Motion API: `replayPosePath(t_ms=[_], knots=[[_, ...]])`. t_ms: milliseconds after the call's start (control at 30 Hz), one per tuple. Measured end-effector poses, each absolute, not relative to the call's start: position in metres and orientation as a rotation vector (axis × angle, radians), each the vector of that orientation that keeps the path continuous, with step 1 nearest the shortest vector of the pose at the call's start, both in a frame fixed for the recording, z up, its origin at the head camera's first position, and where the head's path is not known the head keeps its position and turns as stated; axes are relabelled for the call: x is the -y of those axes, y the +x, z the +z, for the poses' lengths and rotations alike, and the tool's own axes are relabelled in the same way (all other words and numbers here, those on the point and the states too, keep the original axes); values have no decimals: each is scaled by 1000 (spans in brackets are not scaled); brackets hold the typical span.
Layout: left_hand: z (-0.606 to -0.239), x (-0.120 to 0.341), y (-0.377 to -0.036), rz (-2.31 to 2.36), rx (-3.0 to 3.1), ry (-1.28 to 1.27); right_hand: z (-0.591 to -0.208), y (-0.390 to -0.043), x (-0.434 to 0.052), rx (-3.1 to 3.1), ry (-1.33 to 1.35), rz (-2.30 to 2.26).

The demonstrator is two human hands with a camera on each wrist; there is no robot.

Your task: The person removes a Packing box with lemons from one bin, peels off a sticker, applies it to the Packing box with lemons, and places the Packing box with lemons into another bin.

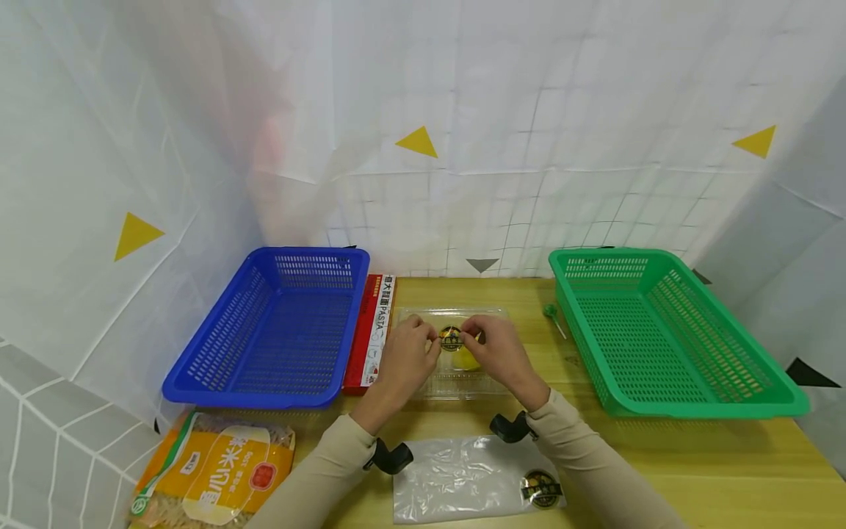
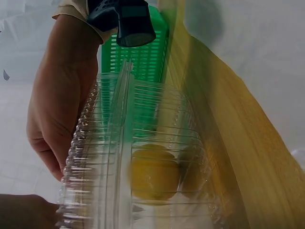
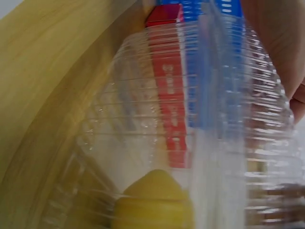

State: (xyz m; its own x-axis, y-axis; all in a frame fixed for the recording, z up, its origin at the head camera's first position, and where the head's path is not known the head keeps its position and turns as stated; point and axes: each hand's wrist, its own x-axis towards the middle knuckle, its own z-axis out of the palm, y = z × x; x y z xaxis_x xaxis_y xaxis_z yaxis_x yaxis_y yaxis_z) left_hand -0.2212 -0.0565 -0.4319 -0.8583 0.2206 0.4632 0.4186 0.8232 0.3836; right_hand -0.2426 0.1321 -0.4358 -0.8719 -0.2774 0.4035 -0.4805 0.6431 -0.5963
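Observation:
A clear plastic clamshell box [image 1: 456, 387] with a ribbed lid sits on the wooden table between both hands. Inside it a yellow lemon [image 2: 155, 172] shows through the wall. Over the lid is a round black-and-gold sticker [image 1: 452, 339]. My left hand [image 1: 406, 358] pinches the sticker's left edge between thumb and fingers. At its right edge, the thumb and index finger of my right hand [image 1: 500, 354] pinch it too. In the left wrist view the right hand [image 2: 62, 95] reaches over the box, its fingertips hidden behind the lid.
A blue basket [image 1: 264, 402] and a red pasta box [image 1: 355, 360] stand to the left, a green basket [image 1: 714, 408] to the right. Beside the green basket lies a green lollipop [image 1: 550, 311]. In front are a clear plastic bag [image 1: 463, 477] and an orange food packet [image 1: 221, 466].

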Motion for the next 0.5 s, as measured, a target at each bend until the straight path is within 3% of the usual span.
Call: replayPosePath(t_ms=[267,500], knots=[[-435,55,-223,-564,2608,-441,-441,-240,-127,2553,628,903],[-434,58,-226,-452,2622,-592,-442,-236,-128,2559,673,738]])
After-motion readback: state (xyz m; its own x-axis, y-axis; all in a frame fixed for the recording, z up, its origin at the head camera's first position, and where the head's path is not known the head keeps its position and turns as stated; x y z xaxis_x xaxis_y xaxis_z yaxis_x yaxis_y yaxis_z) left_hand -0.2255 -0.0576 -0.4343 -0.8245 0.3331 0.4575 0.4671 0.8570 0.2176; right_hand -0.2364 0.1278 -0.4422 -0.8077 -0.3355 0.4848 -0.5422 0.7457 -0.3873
